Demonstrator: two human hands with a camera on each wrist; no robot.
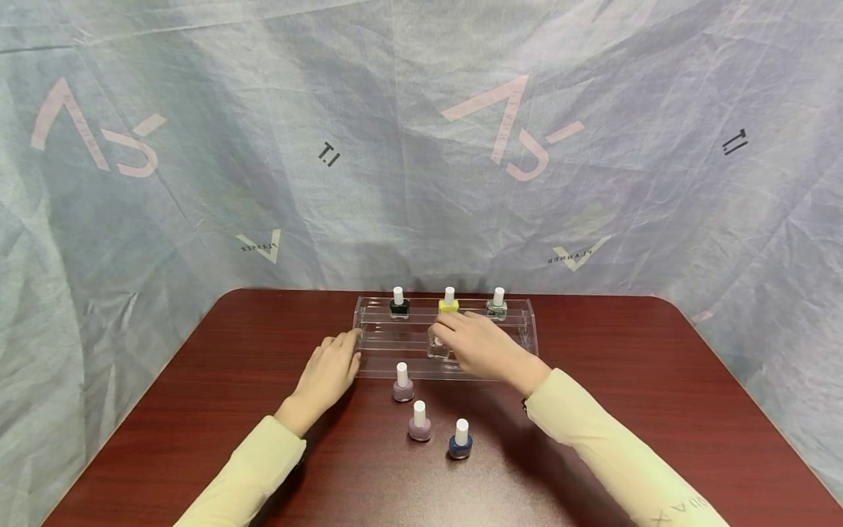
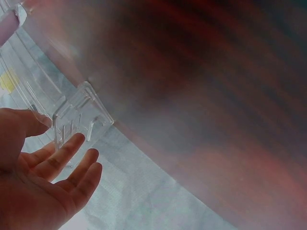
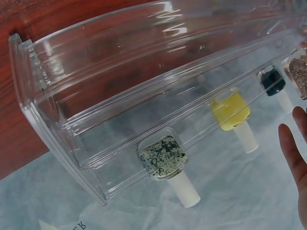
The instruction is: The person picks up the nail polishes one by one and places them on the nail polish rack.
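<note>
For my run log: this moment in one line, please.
left hand: touches clear tiered rack; right hand: holds glitter nail polish; table: two mauve polishes, navy polish

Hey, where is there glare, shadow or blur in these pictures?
Head view: soft sheen on the near tabletop, dark shadow beside the right sleeve; left wrist view: tabletop blurred and hazy; right wrist view: white glints on the clear rack.

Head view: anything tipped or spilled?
Nothing stands out, no spills: the black bottle, yellow bottle and glitter bottle stand upright on the rack, two mauve bottles and a blue bottle on the table. The right hand partly hides another bottle.
</note>
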